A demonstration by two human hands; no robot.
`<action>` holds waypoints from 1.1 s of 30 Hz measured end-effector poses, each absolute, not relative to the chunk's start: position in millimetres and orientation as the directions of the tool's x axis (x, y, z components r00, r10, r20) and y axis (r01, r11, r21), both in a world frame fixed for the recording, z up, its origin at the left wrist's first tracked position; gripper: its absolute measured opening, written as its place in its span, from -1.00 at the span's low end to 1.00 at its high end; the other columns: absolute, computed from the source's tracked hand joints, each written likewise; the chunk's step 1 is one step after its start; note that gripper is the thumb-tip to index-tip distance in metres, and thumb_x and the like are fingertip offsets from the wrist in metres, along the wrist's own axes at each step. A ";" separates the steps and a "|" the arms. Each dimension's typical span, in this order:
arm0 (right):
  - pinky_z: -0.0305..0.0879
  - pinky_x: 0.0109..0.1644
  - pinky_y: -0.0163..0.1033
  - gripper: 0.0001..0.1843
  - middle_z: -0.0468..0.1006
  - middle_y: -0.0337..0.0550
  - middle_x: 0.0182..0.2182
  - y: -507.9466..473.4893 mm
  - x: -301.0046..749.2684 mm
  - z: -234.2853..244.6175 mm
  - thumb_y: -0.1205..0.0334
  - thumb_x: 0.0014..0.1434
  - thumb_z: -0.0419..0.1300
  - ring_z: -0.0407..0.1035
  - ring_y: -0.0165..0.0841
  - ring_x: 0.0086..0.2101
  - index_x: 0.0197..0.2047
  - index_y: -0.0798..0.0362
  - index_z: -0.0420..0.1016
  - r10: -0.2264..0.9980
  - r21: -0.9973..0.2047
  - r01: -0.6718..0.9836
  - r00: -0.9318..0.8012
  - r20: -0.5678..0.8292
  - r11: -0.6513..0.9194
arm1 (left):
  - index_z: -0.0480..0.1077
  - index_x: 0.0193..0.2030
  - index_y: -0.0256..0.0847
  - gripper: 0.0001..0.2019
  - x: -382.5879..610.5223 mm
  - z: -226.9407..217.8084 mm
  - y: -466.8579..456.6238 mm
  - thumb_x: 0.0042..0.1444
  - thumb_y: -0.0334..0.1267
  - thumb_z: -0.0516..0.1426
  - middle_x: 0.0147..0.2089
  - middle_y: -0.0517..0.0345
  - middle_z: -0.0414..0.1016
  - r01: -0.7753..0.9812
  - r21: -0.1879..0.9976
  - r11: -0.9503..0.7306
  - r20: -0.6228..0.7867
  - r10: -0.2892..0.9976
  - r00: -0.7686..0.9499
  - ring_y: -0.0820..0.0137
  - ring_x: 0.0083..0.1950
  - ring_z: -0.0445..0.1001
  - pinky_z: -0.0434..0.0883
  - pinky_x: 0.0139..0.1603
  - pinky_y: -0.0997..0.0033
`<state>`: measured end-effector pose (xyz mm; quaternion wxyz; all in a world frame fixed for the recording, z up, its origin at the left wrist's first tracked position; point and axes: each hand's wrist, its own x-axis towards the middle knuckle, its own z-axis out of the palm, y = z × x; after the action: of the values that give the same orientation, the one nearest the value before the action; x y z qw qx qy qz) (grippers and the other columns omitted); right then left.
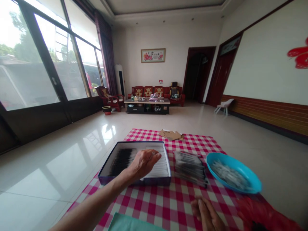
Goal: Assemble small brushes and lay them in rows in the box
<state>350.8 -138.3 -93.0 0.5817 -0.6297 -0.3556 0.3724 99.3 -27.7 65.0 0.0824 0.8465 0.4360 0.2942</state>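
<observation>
My left hand is over an open box with a dark blue outside, its fingers curled together; whatever they may hold is hidden. Inside the box, thin black sticks, perhaps pens, lie on the left and white ones on the right. My right hand is low at the front, fingers pressed together, with nothing I can make out in them. Ahead of it lies a blurred bundle of clear and black pen-like sticks. To the right, a blue basin holds many small clear-white pieces.
A pink checked cloth covers the table. Brown cardboard pieces lie at its far edge. A teal sheet is at the near edge and a blurred red item at lower right. Beyond stand a coffee table and a sofa.
</observation>
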 end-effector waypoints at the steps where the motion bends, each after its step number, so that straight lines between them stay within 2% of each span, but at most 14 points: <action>1: 0.46 -0.28 -0.23 -0.41 0.63 -0.10 -0.36 -139.4 349.7 -90.3 -0.29 -0.09 0.17 0.52 -0.19 -0.35 -0.19 0.03 0.45 0.885 -0.998 0.021 0.462 -0.050 -0.067 | 0.46 -0.29 -0.21 -0.57 106.4 66.7 -37.4 0.25 -0.01 -0.13 -0.41 0.13 0.46 0.610 0.495 -0.619 0.454 0.783 0.426 0.41 -0.34 0.42 0.31 -0.29 0.50; 3: 0.46 -0.30 -0.24 -0.42 0.62 -0.11 -0.37 -141.8 347.2 -84.8 -0.29 -0.07 0.17 0.51 -0.22 -0.37 -0.20 0.04 0.47 0.886 -0.998 0.043 0.462 -0.024 -0.050 | 0.46 -0.35 -0.22 -0.53 119.6 63.0 -51.0 0.22 0.05 -0.12 -0.47 0.16 0.42 0.474 0.671 -0.571 0.447 0.821 0.355 0.43 -0.42 0.39 0.29 -0.38 0.51; 6: 0.45 -0.30 -0.24 -0.45 0.61 -0.10 -0.38 -145.6 342.3 -78.6 -0.26 -0.04 0.17 0.50 -0.23 -0.38 -0.21 0.06 0.48 0.882 -0.999 0.033 0.470 0.027 0.013 | 0.44 -0.35 -0.25 -0.50 138.8 39.5 -60.8 0.18 0.12 -0.10 -0.58 0.24 0.32 0.213 0.909 -0.358 0.308 0.922 0.235 0.51 -0.59 0.28 0.20 -0.56 0.54; 8: 0.45 -0.29 -0.24 -0.47 0.61 -0.08 -0.37 -148.6 339.0 -75.2 -0.23 -0.01 0.16 0.50 -0.22 -0.37 -0.20 0.07 0.49 0.896 -0.998 0.029 0.440 0.061 0.053 | 0.41 -0.34 -0.28 -0.49 150.3 16.8 -65.1 0.16 0.15 -0.09 -0.62 0.27 0.29 0.011 0.979 -0.203 0.197 0.958 0.208 0.54 -0.65 0.21 0.15 -0.62 0.54; 11: 0.43 -0.28 -0.23 -0.50 0.61 -0.06 -0.39 -152.7 334.1 -68.1 -0.18 0.07 0.11 0.49 -0.23 -0.39 -0.20 0.08 0.52 0.928 -0.993 0.086 0.360 0.101 0.075 | 0.40 -0.34 -0.30 -0.52 162.8 -15.0 -72.7 0.13 0.15 -0.02 -0.62 0.23 0.34 -0.177 0.982 -0.065 0.102 0.972 0.210 0.52 -0.62 0.25 0.19 -0.58 0.54; 13: 0.43 -0.28 -0.23 -0.52 0.61 -0.07 -0.41 -154.3 331.1 -62.8 -0.16 0.08 0.11 0.49 -0.23 -0.40 -0.20 0.08 0.53 0.937 -0.993 0.086 0.335 0.100 0.075 | 0.39 -0.34 -0.30 -0.54 167.5 -30.2 -77.5 0.09 0.14 0.04 -0.58 0.19 0.39 -0.236 0.972 0.011 0.042 0.975 0.217 0.50 -0.57 0.31 0.23 -0.54 0.53; 17: 0.42 -0.32 -0.25 -0.59 0.60 -0.10 -0.42 -153.3 329.4 -58.7 -0.09 -0.02 0.24 0.49 -0.23 -0.39 -0.25 0.07 0.53 0.941 -0.997 -0.058 0.336 0.037 0.060 | 0.37 -0.22 -0.27 -0.57 168.0 -45.9 -81.6 -0.01 0.09 0.15 -0.42 0.13 0.47 -0.262 0.959 0.113 -0.052 0.972 0.229 0.46 -0.51 0.38 0.26 -0.52 0.51; 20: 0.37 -0.41 -0.30 -0.63 0.56 -0.16 -0.47 -150.8 333.3 -62.6 -0.06 -0.03 0.27 0.45 -0.27 -0.43 -0.27 0.06 0.51 0.941 -0.992 -0.125 0.339 -0.017 0.027 | 0.38 -0.21 -0.25 -0.62 160.1 -46.0 -80.1 -0.03 0.03 0.18 -0.53 0.21 0.42 -0.021 1.000 -0.008 0.013 0.972 0.233 0.45 -0.54 0.34 0.26 -0.50 0.48; 22: 0.34 -0.45 -0.32 -0.64 0.53 -0.19 -0.52 -149.2 335.7 -65.8 -0.06 -0.02 0.27 0.41 -0.31 -0.48 -0.29 0.06 0.50 0.937 -0.991 -0.133 0.348 -0.021 0.027 | 0.43 -0.28 -0.21 -0.74 153.5 -40.3 -79.3 0.02 -0.05 0.16 -0.49 0.18 0.44 0.271 0.927 -0.257 0.191 0.950 0.248 0.41 -0.45 0.38 0.29 -0.40 0.44; 25: 0.28 -0.48 -0.33 -0.64 0.48 -0.23 -0.58 -147.4 335.0 -66.4 -0.07 -0.03 0.27 0.34 -0.37 -0.54 -0.34 0.07 0.49 0.934 -0.992 -0.121 0.357 -0.007 0.039 | 0.46 -0.34 -0.14 -0.85 149.8 -27.5 -81.6 0.11 -0.16 0.11 -0.34 0.12 0.47 0.588 0.553 -0.590 0.429 0.807 0.405 0.33 -0.26 0.40 0.28 -0.20 0.35; 27: 0.25 -0.50 -0.34 -0.63 0.45 -0.25 -0.60 -147.1 331.8 -63.2 -0.08 -0.05 0.27 0.31 -0.39 -0.56 -0.37 0.08 0.48 0.929 -0.991 -0.126 0.369 -0.006 0.043 | 0.45 -0.34 -0.14 -0.85 154.7 -21.7 -85.7 0.15 -0.18 0.08 -0.35 0.12 0.45 0.643 0.342 -0.686 0.446 0.720 0.531 0.33 -0.27 0.38 0.26 -0.19 0.33; 28: 0.24 -0.51 -0.35 -0.63 0.44 -0.27 -0.61 -147.2 330.1 -60.9 -0.08 -0.05 0.28 0.29 -0.40 -0.57 -0.38 0.08 0.48 0.927 -0.990 -0.132 0.376 -0.004 0.049 | 0.43 -0.34 -0.14 -0.85 159.4 -20.7 -88.1 0.16 -0.19 0.07 -0.38 0.13 0.44 0.644 0.280 -0.712 0.432 0.693 0.578 0.34 -0.31 0.37 0.26 -0.23 0.34; 30: 0.22 -0.51 -0.36 -0.64 0.42 -0.29 -0.62 -147.9 328.4 -56.3 -0.08 -0.06 0.28 0.28 -0.42 -0.58 -0.41 0.07 0.47 0.929 -0.988 -0.141 0.370 0.002 0.059 | 0.41 -0.33 -0.15 -0.84 171.4 -23.1 -92.9 0.19 -0.22 0.05 -0.42 0.14 0.42 0.633 0.223 -0.741 0.409 0.661 0.630 0.37 -0.36 0.35 0.24 -0.30 0.38; 33: 0.24 -0.48 -0.36 -0.68 0.43 -0.31 -0.61 -148.9 331.7 -54.5 -0.05 -0.04 0.29 0.29 -0.42 -0.56 -0.41 0.06 0.47 0.931 -0.987 -0.152 0.365 -0.004 0.056 | 0.40 -0.28 -0.14 -0.85 189.4 -34.3 -98.2 0.22 -0.27 0.01 -0.43 0.15 0.40 0.621 0.217 -0.753 0.435 0.644 0.629 0.38 -0.38 0.34 0.23 -0.35 0.42</action>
<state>331.7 -148.9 -54.5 0.6292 -0.5355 -0.3634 0.4303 189.4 -98.2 -34.3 0.0229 0.9023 0.3504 0.2501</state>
